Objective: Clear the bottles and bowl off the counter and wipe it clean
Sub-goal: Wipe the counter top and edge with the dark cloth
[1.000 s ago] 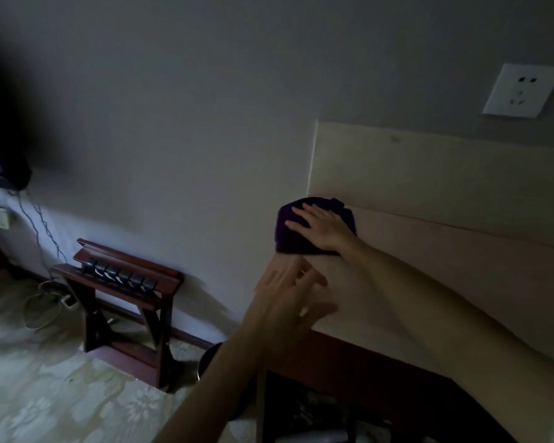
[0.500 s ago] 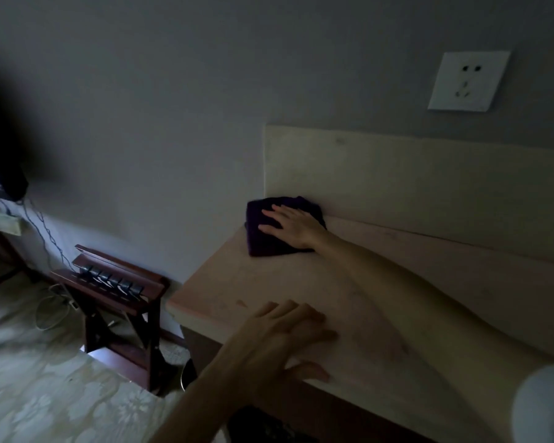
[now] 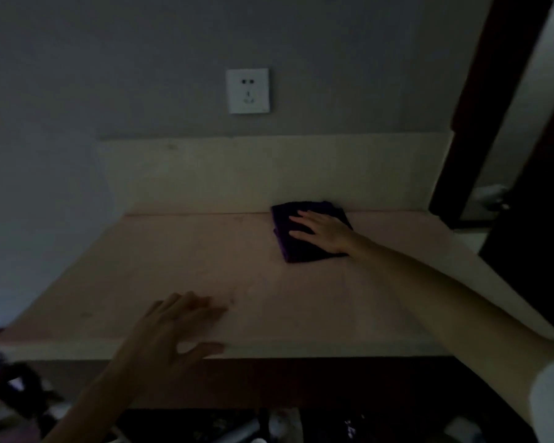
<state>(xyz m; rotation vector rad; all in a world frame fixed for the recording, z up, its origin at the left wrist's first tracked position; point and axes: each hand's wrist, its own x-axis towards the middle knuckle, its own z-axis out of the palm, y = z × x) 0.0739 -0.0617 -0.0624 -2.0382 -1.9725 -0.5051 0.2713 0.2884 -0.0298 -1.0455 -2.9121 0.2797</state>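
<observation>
A pale wooden counter (image 3: 179,270) fills the middle of the dim head view. A folded dark purple cloth (image 3: 296,247) lies on it at the back, close to the upstand. My right hand (image 3: 325,231) presses flat on the cloth, fingers spread and pointing left. My left hand (image 3: 176,327) rests flat near the counter's front edge, fingers apart, holding nothing. No bottles or bowl show on the counter.
A white wall socket (image 3: 248,90) sits above the cream upstand (image 3: 269,174). A dark door frame (image 3: 480,100) and a door handle (image 3: 493,196) stand at the right. Dim clutter (image 3: 263,426) lies under the counter's front edge.
The view has swung right, so the counter now faces me squarely. My right hand has slid the cloth rightward along the back. My left hand has settled on the front edge.
</observation>
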